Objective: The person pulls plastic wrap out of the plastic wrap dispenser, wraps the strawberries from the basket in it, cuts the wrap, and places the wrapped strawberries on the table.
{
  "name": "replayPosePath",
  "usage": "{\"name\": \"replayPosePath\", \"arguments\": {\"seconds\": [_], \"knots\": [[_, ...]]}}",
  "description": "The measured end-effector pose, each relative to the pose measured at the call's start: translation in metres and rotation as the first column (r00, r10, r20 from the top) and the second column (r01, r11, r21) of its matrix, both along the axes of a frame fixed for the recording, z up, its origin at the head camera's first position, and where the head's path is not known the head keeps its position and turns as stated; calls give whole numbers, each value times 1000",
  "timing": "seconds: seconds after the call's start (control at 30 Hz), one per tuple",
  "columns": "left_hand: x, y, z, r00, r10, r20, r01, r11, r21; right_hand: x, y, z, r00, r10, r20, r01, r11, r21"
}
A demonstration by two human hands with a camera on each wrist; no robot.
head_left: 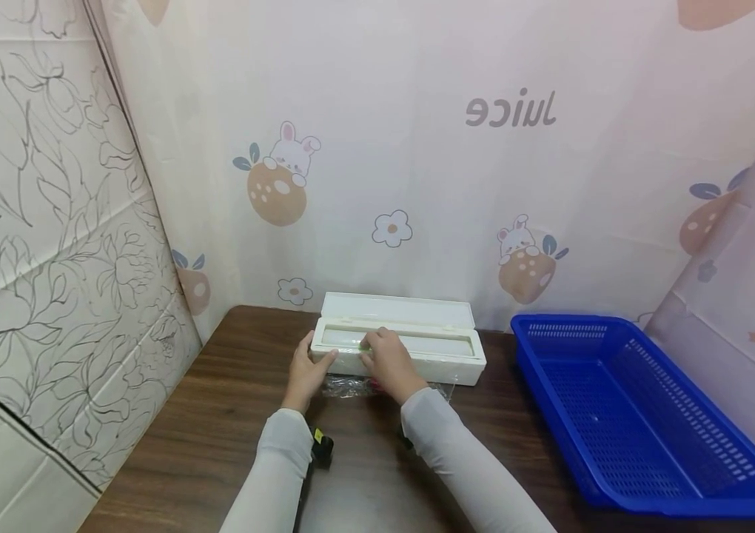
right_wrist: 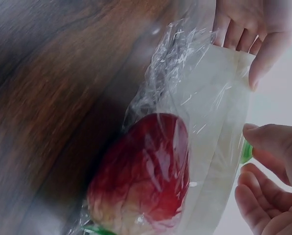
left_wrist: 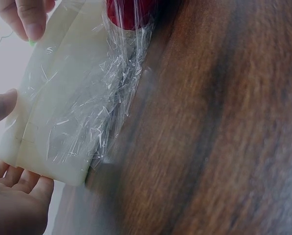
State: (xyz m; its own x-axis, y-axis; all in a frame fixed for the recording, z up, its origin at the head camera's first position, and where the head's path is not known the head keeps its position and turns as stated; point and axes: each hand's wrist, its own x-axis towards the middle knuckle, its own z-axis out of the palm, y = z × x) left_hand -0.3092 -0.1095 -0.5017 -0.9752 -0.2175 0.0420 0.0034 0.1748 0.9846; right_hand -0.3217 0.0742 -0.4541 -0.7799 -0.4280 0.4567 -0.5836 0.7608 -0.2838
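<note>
Beneath the right hand (head_left: 387, 363), a red rounded item (right_wrist: 146, 176) lies under clear film (right_wrist: 158, 81) (crumpled toward the left hand (head_left: 304, 374)), just beside a white box (head_left: 444, 369) on the surface (head_left: 237, 385). The right hand pinches a small green piece (right_wrist: 247, 152) at the box's top edge. The left hand grips the box's end, thumb uppermost. Well to the right hand's right stands a blue basket (head_left: 617, 422).

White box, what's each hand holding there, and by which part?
The left hand grips the white box by its left end. The right hand pinches a small green piece at the box's edge; its gripped part is hidden.
</note>
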Motion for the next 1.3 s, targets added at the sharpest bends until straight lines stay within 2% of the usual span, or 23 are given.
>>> {"name": "replayPosePath", "arguments": {"seconds": [0.23, 0.43, 0.73, 1.07, 1.3], "knots": [[-1, 1, -1, 1000, -3, -7, 3, 1000, -5, 1, -6, 0, 998, -43, 38, 44, 999, -15], [0, 1, -1, 1000, -2, -1, 2, 1000, -13, 0, -7, -2, 996, -83, 46, 82, 997, 12], [0, 0, -1, 1000, 1, 3, -1, 1000, -18, 1, -7, -5, 999, -38, 15, 39, 999, -25], [0, 0, -2, 1000, -1, 6, 1, 1000, -23, 0, -6, -8, 1000, -16, -25, 16, 1000, -14], [-1, 1, -2, 1000, 4, 2, -4, 1000, -17, 0, -6, -7, 1000, -15, -24, 15, 1000, 3]]}}
